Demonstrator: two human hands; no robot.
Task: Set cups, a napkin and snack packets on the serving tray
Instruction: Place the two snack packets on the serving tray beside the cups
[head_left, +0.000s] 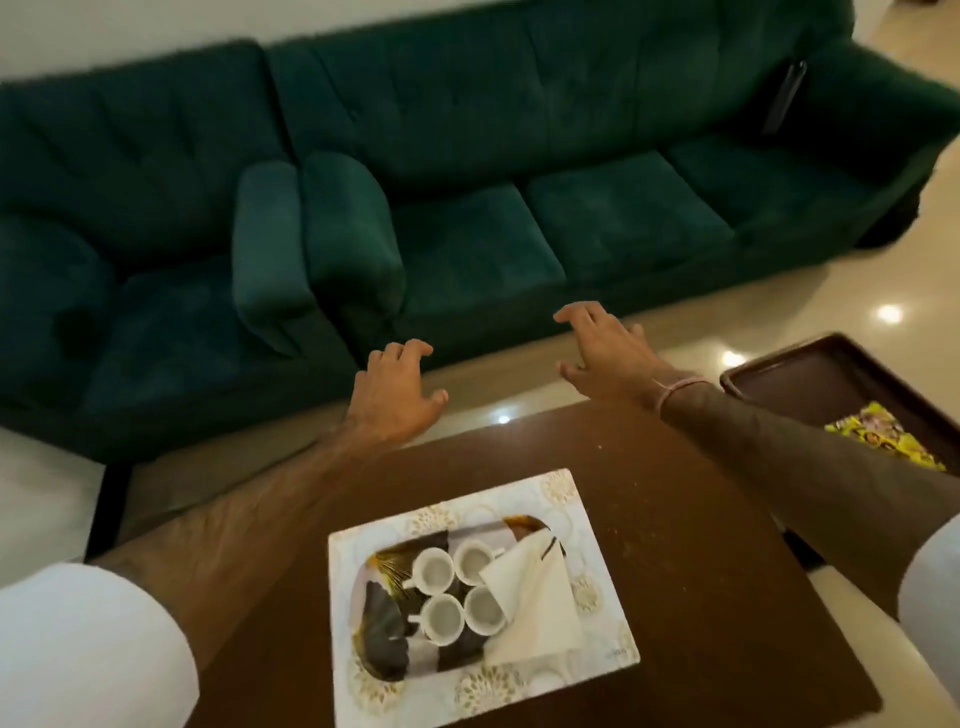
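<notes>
A rectangular serving tray (597, 525), white-rimmed with pale gold floral motifs and a dark grey, gold and white pattern in its well, is seen resting on a dark brown wooden table (685, 519), toward the near middle of the tabletop. Four small white cups (456, 592) are set on the tray in a tight two-by-two cluster, all upright and seemingly empty, their rims nearly touching; small handles are visible on at least three of them. A white napkin (535, 608), folded to a point, is laid on the right part of the tray, its edge overlapping or touching the two right-hand cups. A faint mark is visible near the tray's lower right corner, but it is too small to be read. A second, dark brown tray (810, 379) is seen to the right, beyond the table's edge, and yellow printed snack packets (878, 436) are lying in it; the printing on them is blurred and no brand can be made out. The left hand (397, 395) is held over the table's far edge with fingers loosely curled and spread, nothing being grasped. The right hand (605, 353) is likewise stretched forward and empty, fingers splayed, a thin pink band (680, 387) being worn at its wrist. A dark green sofa (467, 171) is seen behind, on a glossy pale floor (831, 291).
</notes>
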